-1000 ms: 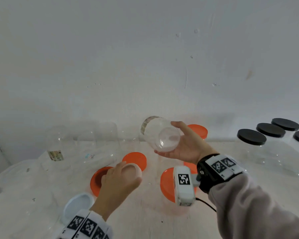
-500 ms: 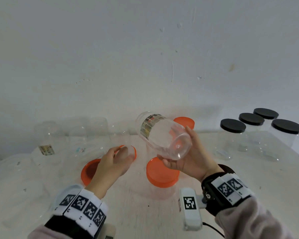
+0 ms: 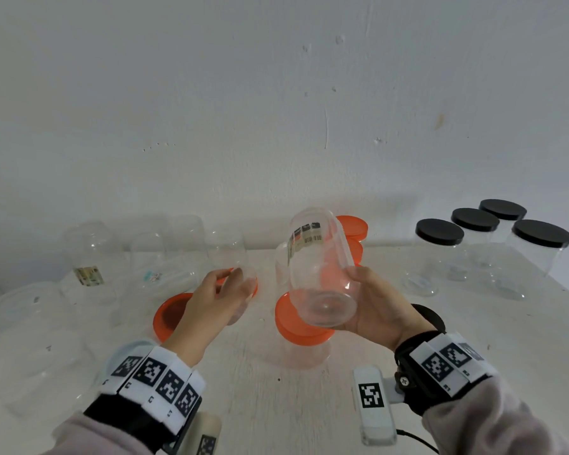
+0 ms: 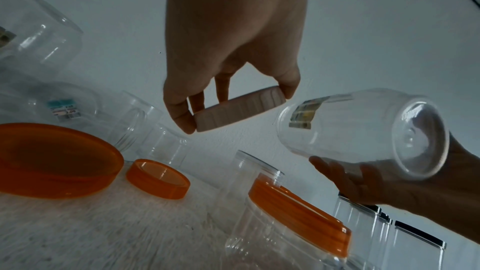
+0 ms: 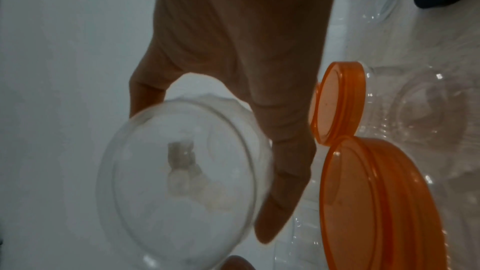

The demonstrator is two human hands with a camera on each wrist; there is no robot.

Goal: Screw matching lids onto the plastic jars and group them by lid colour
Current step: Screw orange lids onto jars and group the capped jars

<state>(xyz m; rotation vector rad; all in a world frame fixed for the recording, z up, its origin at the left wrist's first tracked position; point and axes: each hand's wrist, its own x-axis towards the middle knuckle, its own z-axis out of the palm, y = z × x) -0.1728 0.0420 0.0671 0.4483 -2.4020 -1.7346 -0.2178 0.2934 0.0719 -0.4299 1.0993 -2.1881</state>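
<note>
empty clear jars point(image 3: 89, 247) far left, labels unreadable. your left hand point(image 3: 216, 298) pinches a clear lid point(image 4: 240, 108) by its rim. your right hand point(image 3: 380, 310) wraps the empty labelled jar point(image 3: 319, 270), tilted above the table point(image 3: 408, 326), barcode print unreadable. black-lidded jars point(image 3: 439, 254) right.

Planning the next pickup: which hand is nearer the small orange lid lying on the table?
Left. The left hand hovers just above the small orange lid; the right hand is further right, holding the clear jar.

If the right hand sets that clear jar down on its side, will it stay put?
Probably not: the clear jar is round-bodied and looks empty, so it would likely roll. Its smooth plastic may slip in the right hand.
</note>
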